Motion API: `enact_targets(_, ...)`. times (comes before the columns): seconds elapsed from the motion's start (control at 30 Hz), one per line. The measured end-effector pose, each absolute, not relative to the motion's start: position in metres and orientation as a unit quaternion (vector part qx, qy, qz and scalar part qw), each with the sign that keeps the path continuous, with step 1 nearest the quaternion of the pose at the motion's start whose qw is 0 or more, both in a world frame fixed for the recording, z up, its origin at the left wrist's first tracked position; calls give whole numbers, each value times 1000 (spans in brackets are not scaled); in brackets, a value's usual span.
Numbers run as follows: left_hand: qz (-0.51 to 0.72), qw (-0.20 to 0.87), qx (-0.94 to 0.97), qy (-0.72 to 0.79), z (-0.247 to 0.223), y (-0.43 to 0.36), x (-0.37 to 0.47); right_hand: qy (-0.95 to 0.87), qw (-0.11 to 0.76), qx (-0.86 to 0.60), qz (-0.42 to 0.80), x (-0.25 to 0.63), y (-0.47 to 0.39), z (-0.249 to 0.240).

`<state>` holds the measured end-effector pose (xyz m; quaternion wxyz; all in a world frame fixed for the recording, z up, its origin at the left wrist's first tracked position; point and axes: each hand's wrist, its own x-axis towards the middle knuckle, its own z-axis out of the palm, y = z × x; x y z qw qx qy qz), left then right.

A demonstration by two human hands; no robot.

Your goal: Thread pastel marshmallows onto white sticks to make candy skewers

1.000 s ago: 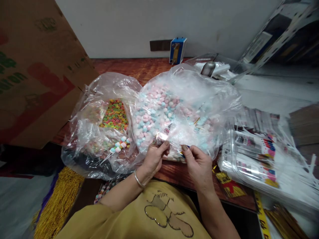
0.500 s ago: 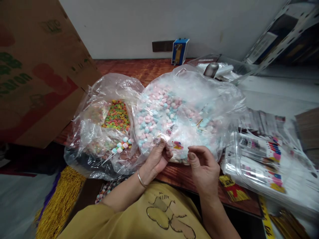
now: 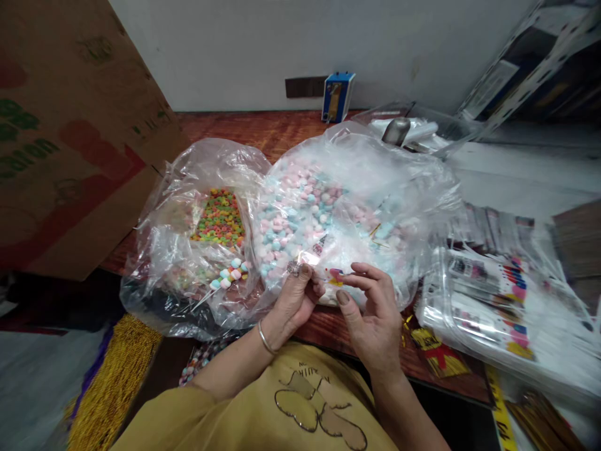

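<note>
My left hand is closed in a pinch on a small clear printed plastic bag, which lies over the front of a big sack. Thumb and fingers apart, my right hand is at the printed bag's right side; whether a fingertip touches it I cannot tell. Pink, blue and white marshmallows fill the big clear sack behind both hands. Left of it, several pastel marshmallows on sticks lie on a second clear sack holding colourful ring-shaped sweets.
Flat printed bags are stacked at the right, near a gold packet with red print. A tall cardboard box stands at the left. Against the wall is a blue box, with a metal scoop in a clear tray to its right.
My right hand has moved left, closer to the small printed bag, with its fingers spreading. My left hand keeps its pinch in nearly the same place.
</note>
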<state>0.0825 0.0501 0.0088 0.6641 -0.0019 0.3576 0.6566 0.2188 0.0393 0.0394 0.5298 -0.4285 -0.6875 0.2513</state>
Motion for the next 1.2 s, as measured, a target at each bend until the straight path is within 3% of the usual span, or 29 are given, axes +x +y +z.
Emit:
enact_targets(0.2, 662, 649, 75, 367, 14, 48, 86, -708, 515, -414, 248, 211, 42, 32)
enact_targets(0.63, 600, 718, -53, 349, 1, 49, 75, -776, 488, -400, 11, 201, 41, 34)
enact_targets(1.0, 590, 749, -55, 297, -1, 46, 62, -767, 536, -334, 110, 203, 27, 53)
enact_targets(1.13, 670, 691, -11, 271, 22, 37, 27, -713, 595, -348, 127, 204, 23, 49)
enact_targets(1.2, 733, 627, 22, 262, 42, 24, -6, -718, 583, -346, 161, 194, 23, 44)
